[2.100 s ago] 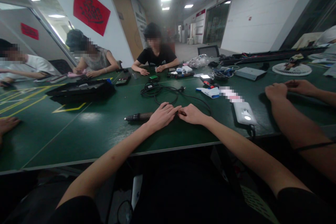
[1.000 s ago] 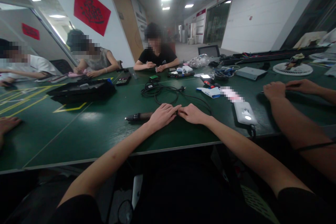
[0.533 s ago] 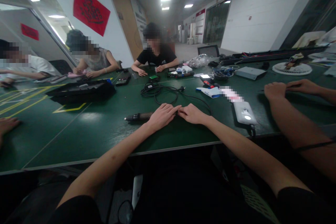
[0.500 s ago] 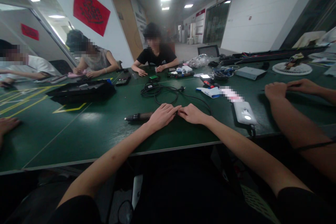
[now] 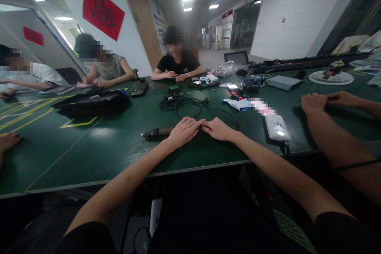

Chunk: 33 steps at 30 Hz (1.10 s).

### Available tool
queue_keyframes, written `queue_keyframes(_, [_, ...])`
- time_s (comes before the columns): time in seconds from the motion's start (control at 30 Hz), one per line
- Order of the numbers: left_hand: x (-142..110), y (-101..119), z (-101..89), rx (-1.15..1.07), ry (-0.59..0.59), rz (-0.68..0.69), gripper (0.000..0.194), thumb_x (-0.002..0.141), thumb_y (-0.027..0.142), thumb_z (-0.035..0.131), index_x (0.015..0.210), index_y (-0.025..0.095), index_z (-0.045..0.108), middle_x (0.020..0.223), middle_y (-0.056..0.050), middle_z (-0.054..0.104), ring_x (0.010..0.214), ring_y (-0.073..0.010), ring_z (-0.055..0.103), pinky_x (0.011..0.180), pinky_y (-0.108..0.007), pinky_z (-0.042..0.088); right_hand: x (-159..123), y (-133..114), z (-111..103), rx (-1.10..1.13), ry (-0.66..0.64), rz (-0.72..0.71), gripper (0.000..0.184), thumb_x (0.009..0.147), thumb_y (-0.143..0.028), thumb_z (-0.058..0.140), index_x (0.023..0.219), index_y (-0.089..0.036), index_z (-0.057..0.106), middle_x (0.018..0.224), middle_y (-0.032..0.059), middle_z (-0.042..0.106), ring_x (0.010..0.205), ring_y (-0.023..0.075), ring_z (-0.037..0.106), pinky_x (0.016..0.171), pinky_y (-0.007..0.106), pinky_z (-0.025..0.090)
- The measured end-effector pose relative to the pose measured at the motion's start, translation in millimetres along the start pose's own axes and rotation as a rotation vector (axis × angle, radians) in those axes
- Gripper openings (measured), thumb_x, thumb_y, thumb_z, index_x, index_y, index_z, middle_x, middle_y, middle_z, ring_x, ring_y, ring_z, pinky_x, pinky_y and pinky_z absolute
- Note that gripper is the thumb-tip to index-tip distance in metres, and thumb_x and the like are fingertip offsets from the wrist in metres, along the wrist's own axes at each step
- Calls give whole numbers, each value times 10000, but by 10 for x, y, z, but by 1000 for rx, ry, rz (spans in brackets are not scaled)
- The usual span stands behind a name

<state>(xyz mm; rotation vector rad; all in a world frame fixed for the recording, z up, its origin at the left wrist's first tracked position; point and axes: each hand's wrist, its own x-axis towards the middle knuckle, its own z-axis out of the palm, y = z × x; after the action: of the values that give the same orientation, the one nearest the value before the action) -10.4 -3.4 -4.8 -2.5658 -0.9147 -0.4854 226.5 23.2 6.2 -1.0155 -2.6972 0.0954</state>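
A dark electric screwdriver point(image 5: 157, 132) lies sideways on the green table, its tip pointing left. My left hand point(image 5: 185, 131) is wrapped over its rear body from above, hiding that part. At its right end, my right hand point(image 5: 219, 129) is closed with the fingertips pinched together, almost touching my left fingertips. What lies in the pinch is mostly hidden; a black cable point(image 5: 229, 114) curves round from behind that hand towards a coil further back.
A black tray point(image 5: 92, 103) stands at left, a white box-shaped device point(image 5: 277, 128) at right. Beyond my hands lie a coiled cable point(image 5: 174, 101) and a blue-and-white packet point(image 5: 238, 104). Co-workers sit opposite; another person's hands point(image 5: 314, 102) rest at right.
My hands and the screwdriver stay in place. Across the table, the co-worker in black has brought one hand in towards the other.
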Motion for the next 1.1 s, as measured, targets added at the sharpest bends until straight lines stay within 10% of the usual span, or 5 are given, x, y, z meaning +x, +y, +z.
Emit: queue_keyframes(1.1, [-1,3,-42,5,-23,40,562,1059,224,460,1609,211,340,1227,-100,671,1223,-257,583,1102,-439,431,-5,-8,-20,27,-10,2,289,1097,-355,502,1120,-158,713,1008,114,781,894,222,712,812,297,392])
